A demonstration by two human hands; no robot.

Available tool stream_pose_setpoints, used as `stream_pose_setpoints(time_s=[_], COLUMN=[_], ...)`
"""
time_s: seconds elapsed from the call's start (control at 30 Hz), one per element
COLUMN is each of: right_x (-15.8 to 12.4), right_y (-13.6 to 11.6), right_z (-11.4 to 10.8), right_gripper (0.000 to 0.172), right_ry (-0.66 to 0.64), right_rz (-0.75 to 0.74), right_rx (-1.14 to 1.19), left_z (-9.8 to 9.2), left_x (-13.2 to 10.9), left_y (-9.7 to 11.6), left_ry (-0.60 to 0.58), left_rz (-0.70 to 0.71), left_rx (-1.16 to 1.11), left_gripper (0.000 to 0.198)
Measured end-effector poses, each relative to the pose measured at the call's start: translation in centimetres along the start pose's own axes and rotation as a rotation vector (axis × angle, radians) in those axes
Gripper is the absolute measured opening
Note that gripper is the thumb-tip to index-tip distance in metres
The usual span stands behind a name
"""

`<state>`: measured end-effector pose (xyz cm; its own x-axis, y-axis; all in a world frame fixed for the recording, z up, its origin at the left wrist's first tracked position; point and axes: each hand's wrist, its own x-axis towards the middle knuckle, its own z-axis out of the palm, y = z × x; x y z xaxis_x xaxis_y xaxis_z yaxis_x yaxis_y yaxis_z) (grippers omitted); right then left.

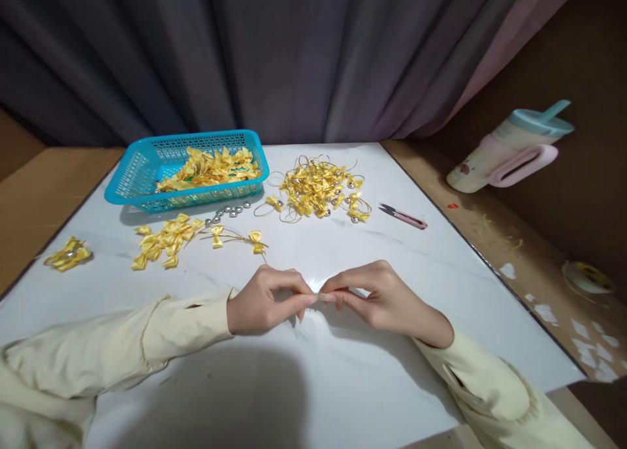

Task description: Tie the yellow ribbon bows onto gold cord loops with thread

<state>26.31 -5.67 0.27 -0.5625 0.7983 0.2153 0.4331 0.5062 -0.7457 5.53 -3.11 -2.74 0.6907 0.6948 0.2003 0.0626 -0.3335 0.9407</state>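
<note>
Fingertip to fingertip, my left hand (272, 300) and my right hand (382, 299) meet above the white table (372, 384). Each is closed in a pinch; what lies between the fingers is too small to make out. A thin strand shows just behind the left knuckles. Beyond that hand, two yellow ribbon bows (256, 241) lie along gold cords (234, 235). Loose yellow bows (166, 241) form a small heap further left, with several silver heart-shaped beads (230, 211) behind them.
A blue basket (196, 191) of yellow bows stands at the back left. Beside it is a pile of bows with gold loops (313, 188). Pink thread snips (404, 216) lie at the right. A bundle (69, 254) sits far left; a tumbler (509, 149) stands beyond the right edge.
</note>
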Motion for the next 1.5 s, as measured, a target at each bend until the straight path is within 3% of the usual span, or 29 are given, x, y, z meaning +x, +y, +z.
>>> stream_pose_setpoints(time_s=[0.13,0.27,0.37,0.57,0.9,1.5], right_x=[0.7,3.0,4.7,4.5,3.3,3.0], right_y=[0.4,1.1,1.2,0.2,-0.1,0.5], right_z=[-0.1,0.3,1.4,3.0,2.5,2.8], right_gripper=[0.018,0.021,0.022,0.021,0.023,0.018], right_ry=[0.047,0.084,0.165,0.158,0.147,0.137], right_rz=[-0.022,0.051,0.049,-0.071,-0.235,-0.329], right_rx=[0.029,0.176,0.249,0.115,-0.124,-0.134], left_z=[-0.4,-1.8,-2.7,-3.0,-2.8,-2.8], left_x=[0.2,0.2,-0.4,-1.5,-1.5,-1.4], left_y=[-0.3,-1.0,-1.3,-1.2,-1.0,-1.2], left_ry=[0.049,0.207,0.256,0.234,0.189,0.156], left_rz=[-0.005,-0.018,-0.013,0.131,0.251,0.293], left_rx=[0.018,0.052,0.089,0.157,0.195,0.195], left_gripper=[0.023,0.024,0.024,0.02,0.015,0.013])
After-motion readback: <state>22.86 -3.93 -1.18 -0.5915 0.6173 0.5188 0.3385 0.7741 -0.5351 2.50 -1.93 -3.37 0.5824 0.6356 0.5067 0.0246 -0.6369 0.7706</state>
